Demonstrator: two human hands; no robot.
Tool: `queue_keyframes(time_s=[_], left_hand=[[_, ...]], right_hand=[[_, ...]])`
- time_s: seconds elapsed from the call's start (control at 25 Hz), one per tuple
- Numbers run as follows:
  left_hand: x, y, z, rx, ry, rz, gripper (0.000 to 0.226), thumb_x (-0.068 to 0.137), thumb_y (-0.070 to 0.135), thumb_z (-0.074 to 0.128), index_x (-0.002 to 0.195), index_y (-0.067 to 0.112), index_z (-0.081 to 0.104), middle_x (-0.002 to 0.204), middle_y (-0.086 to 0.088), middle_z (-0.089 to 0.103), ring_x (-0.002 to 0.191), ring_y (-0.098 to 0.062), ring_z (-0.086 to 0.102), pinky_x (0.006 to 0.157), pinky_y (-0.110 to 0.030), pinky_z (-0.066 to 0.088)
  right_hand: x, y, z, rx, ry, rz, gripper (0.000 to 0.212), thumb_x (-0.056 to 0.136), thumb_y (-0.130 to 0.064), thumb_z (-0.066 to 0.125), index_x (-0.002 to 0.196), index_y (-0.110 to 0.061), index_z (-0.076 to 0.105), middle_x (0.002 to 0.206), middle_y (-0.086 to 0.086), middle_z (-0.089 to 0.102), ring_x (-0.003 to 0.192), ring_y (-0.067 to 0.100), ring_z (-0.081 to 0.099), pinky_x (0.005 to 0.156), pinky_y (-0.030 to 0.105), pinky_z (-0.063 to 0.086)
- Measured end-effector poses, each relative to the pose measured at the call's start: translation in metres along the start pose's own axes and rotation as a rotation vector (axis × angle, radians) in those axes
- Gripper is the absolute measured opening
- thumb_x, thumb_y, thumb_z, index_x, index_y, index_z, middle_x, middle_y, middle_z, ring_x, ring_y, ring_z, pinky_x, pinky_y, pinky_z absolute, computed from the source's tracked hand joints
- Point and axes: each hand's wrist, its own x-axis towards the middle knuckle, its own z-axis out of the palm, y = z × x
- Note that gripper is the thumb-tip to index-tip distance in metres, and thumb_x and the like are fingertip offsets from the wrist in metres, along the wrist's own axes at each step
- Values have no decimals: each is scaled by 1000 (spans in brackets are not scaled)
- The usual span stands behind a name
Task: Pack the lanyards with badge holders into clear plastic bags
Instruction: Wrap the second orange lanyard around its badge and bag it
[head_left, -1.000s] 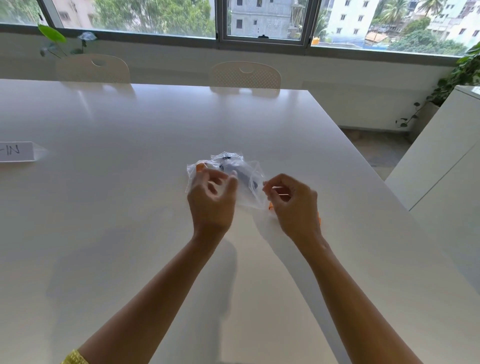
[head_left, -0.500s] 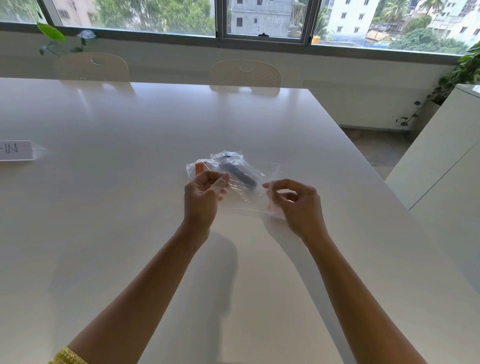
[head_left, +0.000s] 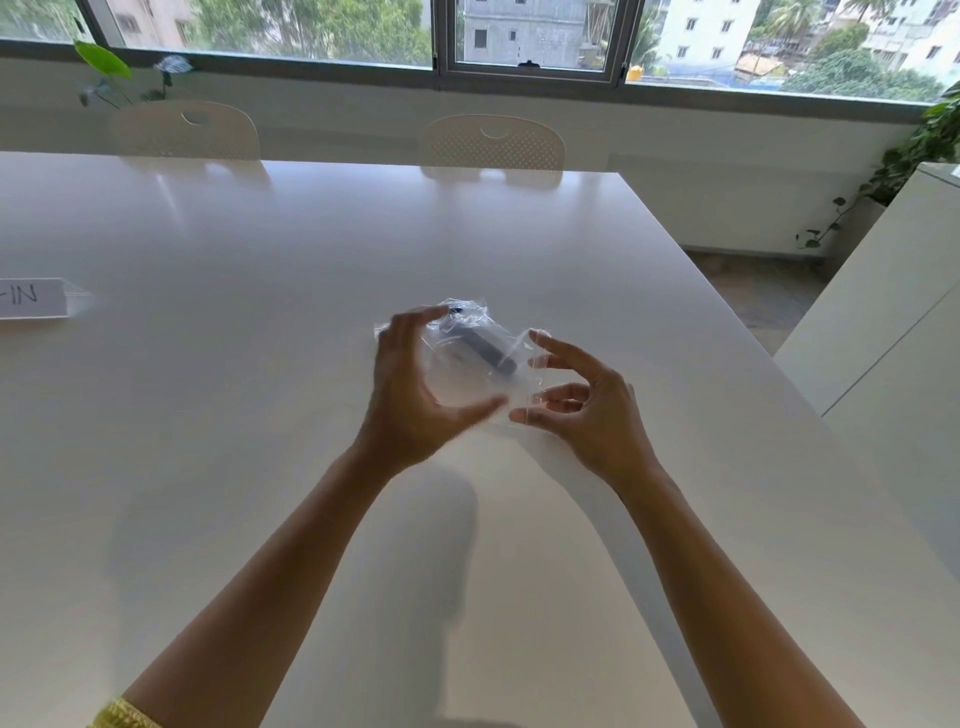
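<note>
- Forearms reach up from the near edge of the white worktop (head_left: 260, 415); a yellow cuff (head_left: 122, 716) shows at the near left corner.
- Left hand (head_left: 410, 400) is blurred, fingers spread apart and cupped round the left side of the clear plastic bag (head_left: 467, 374).
- Right hand (head_left: 587, 410) has its fingers apart, tips at the bag's right edge; whether they pinch it I cannot tell.
- Inside the bag, mid-worktop towards the right edge, lies a dark lanyard (head_left: 480, 345).
- A white card (head_left: 31, 297) sits at the left edge.
- Two pale chairs (head_left: 491, 143) stand behind the far edge.
</note>
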Motion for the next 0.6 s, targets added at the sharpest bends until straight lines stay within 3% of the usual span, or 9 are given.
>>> queue_keyframes(time_s=[0.08,0.16,0.24,0.36,0.48,0.6], left_hand=[[4,5,1,227,-241,237,109,59,58,88,148,16,40,153,-1,41,146,-22,32,119,-47,28],[7,12,6,328,-356,303,116,59,58,87,153,16,33,158,-5,38,153,-27,21,125,-54,8],[9,15,9,366,-363,299,110,61,56,86,150,15,38,149,-6,49,148,-26,30,126,-49,0],[6,15,11,325,-341,238,92,65,55,84,140,17,48,139,-2,59,140,-23,41,126,-42,-5],[2,11,12,263,-298,200,83,62,49,88,132,19,54,125,2,63,130,-19,41,115,-13,-17],[-4,8,13,263,-291,191,82,61,45,89,131,19,56,119,5,64,127,-22,49,109,-7,-17]], right_hand=[[-1,-1,6,-54,-32,-37,81,62,-39,91,135,-37,56,120,-13,68,81,3,73,70,16,58],[-1,-2,12,-88,-69,-61,80,62,-42,90,134,-36,57,122,-13,67,86,2,71,73,14,57],[-2,-2,16,-94,-91,-62,73,65,-40,90,131,-32,60,122,-13,68,89,2,71,75,17,58],[-4,-2,13,-108,-114,-30,45,73,-39,85,115,-32,71,119,-14,70,92,1,70,81,24,60],[1,0,-5,-19,-28,39,14,85,-24,77,96,-31,76,106,-13,75,90,2,72,80,21,57],[12,9,-44,-259,71,181,18,95,-20,62,97,-34,73,102,-16,74,95,2,69,75,9,45]])
